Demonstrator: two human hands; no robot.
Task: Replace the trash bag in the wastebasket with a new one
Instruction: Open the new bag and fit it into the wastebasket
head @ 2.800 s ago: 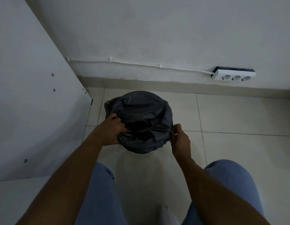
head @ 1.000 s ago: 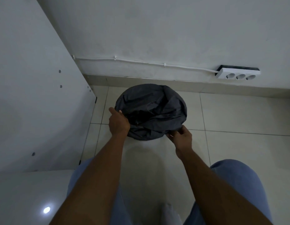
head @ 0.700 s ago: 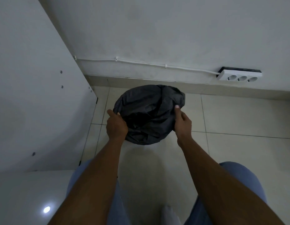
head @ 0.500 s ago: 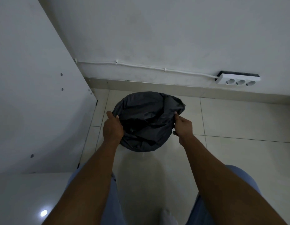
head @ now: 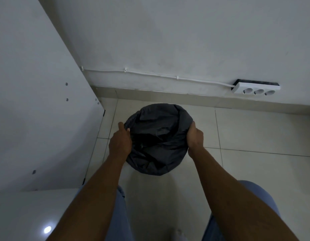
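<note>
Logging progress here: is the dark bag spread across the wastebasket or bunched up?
Spread: the dark bag covers the whole top, left hand and right hand gripping opposite edges.

- The left forearm (head: 98,188) and right forearm (head: 228,180) are bare along their whole visible length.
- The left hand (head: 120,143) and right hand (head: 195,138) are bare as well.
- Light blue trousers of a denim-like cloth cover both legs: the left leg (head: 119,220) has a creased fold near the knee, and the right leg (head: 265,197) looks smooth and rounded.
- A small whitish foot tip (head: 180,234) shows at the bottom edge; whether it is a sock or a shoe cannot be told.
</note>
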